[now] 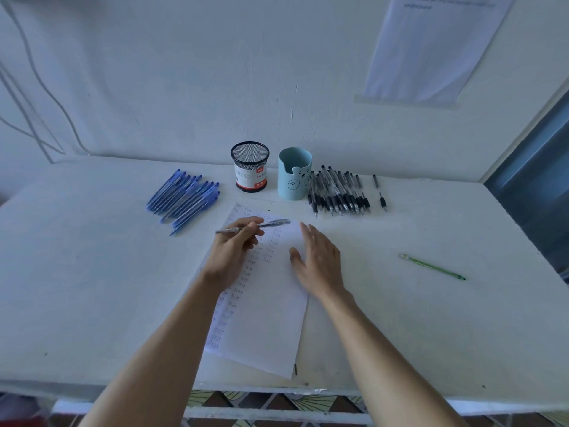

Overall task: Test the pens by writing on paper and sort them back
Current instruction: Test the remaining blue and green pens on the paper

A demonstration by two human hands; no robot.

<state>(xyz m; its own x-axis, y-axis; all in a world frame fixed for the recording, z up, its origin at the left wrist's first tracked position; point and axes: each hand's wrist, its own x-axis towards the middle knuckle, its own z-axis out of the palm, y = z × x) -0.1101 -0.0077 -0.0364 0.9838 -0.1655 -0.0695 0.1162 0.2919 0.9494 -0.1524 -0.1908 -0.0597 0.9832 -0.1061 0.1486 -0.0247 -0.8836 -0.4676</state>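
A sheet of paper (pixel 271 318) lies on the white table (pixel 92 288), its left side filled with columns of the handwritten word "test". My left hand (pixel 234 248) holds a clear black-ink pen (pixel 271 224) level above the sheet's top. My right hand (pixel 317 260) rests flat and open on the paper's right edge. A pile of blue pens (pixel 184 195) lies at the back left. A pile of black pens (pixel 337 192) lies at the back right. Between the piles stand a black mesh cup (pixel 250 166) and a light blue bear cup (pixel 294 174).
A green pen (pixel 431 266) lies alone on the right of the table. Two loose black pen parts (pixel 379 191) lie right of the black pile. The wall runs close behind the cups, with a taped paper notice (pixel 431 47) on it. The table's front edge is near me.
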